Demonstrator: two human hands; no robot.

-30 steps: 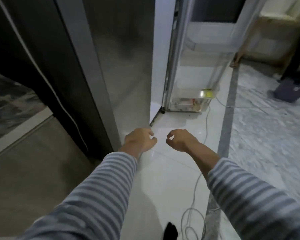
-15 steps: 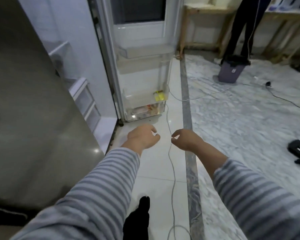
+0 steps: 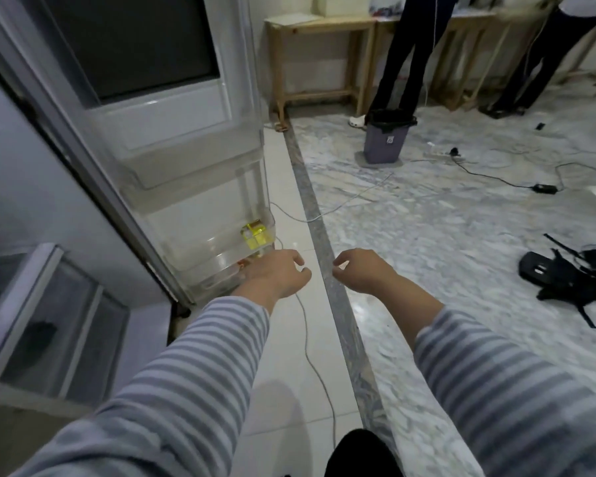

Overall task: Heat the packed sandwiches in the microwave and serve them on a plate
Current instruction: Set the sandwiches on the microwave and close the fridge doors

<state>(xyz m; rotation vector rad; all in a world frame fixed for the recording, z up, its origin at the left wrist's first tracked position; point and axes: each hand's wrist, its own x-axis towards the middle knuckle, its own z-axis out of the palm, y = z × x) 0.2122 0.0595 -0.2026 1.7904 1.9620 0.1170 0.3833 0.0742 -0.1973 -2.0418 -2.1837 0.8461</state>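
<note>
My left hand [image 3: 275, 274] and my right hand [image 3: 362, 270] hang side by side in front of me over the floor, fingers loosely curled, holding nothing. The fridge door [image 3: 172, 132] stands swung wide on my left; my left hand is just in front of its lowest clear bin [image 3: 217, 259], which holds a yellow pack [image 3: 256, 235]. Fridge drawers [image 3: 52, 325] show at the lower left. No sandwiches, microwave or plate are visible.
A white cable [image 3: 319, 370] runs along the tiled floor between my arms. A grey bin [image 3: 385, 138] stands ahead, with two people's legs [image 3: 406, 53] and wooden tables [image 3: 320, 60] behind it. Black cables and a black bag [image 3: 565, 273] lie on the marble floor at right.
My view has swung right, from the fridge's steel side to its door's inner side and the room beyond. Both hands keep the same loose curl in front of me.
</note>
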